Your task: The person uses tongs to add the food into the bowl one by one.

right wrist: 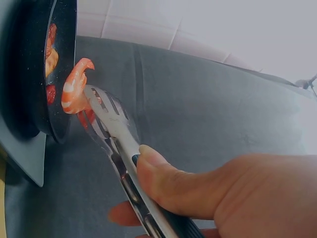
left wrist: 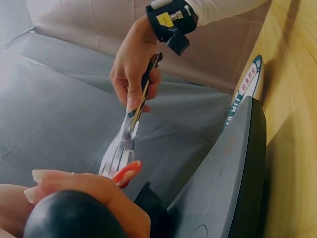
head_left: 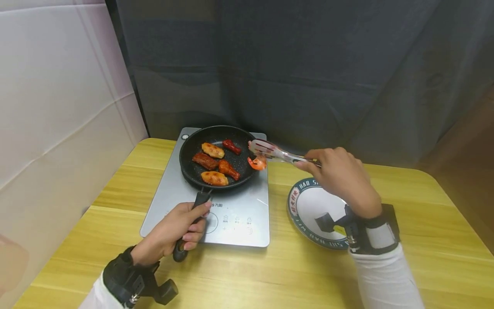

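My left hand (head_left: 181,227) grips the black handle (head_left: 201,198) of a frying pan (head_left: 247,141). In the pan lie two yellow-brown chicken wings (head_left: 214,178), two reddish drumsticks (head_left: 229,169) and a dark red piece of meat (head_left: 204,161). My right hand (head_left: 341,176) holds metal tongs (head_left: 283,155) from above. An orange and white shrimp (right wrist: 75,88) is caught between the slotted tong heads (right wrist: 106,111), at the pan's right rim. The left wrist view shows the left fingers (left wrist: 104,196) around the handle's rounded end (left wrist: 74,215).
Under the pan is a flat silver induction cooker (head_left: 243,206) on a wooden table (head_left: 231,274). A white plate (head_left: 306,204) with a green lettered rim stands right of it, partly hidden by my right wrist. A dark cloth (head_left: 270,64) hangs behind; a pale wall panel (head_left: 58,86) stands left.
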A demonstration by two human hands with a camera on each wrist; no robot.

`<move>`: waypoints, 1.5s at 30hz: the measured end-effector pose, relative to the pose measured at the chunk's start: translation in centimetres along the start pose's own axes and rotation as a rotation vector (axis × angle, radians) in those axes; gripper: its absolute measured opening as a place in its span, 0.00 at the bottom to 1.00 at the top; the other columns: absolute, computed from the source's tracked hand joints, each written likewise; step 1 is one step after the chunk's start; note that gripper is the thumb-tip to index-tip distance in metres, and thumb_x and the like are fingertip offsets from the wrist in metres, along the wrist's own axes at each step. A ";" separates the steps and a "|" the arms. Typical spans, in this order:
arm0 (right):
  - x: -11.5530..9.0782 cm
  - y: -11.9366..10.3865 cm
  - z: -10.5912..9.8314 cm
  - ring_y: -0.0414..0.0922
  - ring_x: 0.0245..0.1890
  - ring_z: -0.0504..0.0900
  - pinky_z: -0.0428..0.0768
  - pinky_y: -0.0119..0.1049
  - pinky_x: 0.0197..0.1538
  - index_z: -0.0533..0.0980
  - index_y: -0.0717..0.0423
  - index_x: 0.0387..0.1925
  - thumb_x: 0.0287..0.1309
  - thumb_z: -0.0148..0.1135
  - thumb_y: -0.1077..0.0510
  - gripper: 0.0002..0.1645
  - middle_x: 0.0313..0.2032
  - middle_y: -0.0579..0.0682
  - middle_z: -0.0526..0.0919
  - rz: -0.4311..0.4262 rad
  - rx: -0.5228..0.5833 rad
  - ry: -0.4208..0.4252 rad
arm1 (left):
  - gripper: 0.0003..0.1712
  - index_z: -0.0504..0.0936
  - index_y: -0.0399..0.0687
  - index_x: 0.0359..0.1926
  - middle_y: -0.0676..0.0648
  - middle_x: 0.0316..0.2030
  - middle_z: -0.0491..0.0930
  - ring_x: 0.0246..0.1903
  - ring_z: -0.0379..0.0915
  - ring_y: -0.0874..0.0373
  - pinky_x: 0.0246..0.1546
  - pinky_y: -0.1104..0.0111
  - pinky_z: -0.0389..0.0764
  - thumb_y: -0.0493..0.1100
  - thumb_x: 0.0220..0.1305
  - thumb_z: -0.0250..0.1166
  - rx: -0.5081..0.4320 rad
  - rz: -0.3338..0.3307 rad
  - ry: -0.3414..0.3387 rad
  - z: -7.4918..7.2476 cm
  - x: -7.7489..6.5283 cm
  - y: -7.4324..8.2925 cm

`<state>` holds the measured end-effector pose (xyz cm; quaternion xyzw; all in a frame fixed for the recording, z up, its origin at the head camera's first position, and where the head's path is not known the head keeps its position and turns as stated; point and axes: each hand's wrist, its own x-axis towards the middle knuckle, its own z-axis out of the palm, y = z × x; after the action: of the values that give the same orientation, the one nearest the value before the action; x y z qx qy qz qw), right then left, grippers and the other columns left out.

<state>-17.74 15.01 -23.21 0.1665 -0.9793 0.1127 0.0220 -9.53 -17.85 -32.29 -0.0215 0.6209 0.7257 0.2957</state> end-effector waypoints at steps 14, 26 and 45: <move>2.8 -1.2 0.6 0.49 0.27 0.74 0.70 0.41 0.21 0.81 0.52 0.44 0.63 0.59 0.40 0.22 0.28 0.49 0.77 -0.015 -0.010 0.002 | 0.24 0.61 0.44 0.24 0.55 0.13 0.56 0.08 0.52 0.66 0.07 0.75 0.60 0.55 0.72 0.52 -0.005 0.007 -0.001 0.0 0.1 -0.1; 4.7 -3.1 2.2 0.51 0.24 0.76 0.71 0.41 0.18 0.81 0.50 0.49 0.60 0.61 0.39 0.24 0.28 0.51 0.79 0.003 -0.103 -0.019 | 0.25 0.61 0.44 0.24 0.55 0.13 0.56 0.08 0.52 0.66 0.07 0.75 0.59 0.55 0.73 0.52 -0.001 -0.008 0.001 0.0 0.1 -0.1; 5.9 -4.6 3.5 0.51 0.21 0.75 0.71 0.43 0.16 0.83 0.48 0.34 0.59 0.62 0.40 0.17 0.19 0.48 0.75 0.001 -0.188 0.017 | 0.25 0.61 0.44 0.23 0.55 0.13 0.56 0.08 0.52 0.66 0.07 0.75 0.60 0.55 0.72 0.52 -0.001 -0.004 -0.004 0.0 0.0 0.0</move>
<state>-21.78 8.14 -25.16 0.1626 -0.9854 0.0216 0.0456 -9.58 -17.85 -32.29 -0.0212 0.6199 0.7254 0.2985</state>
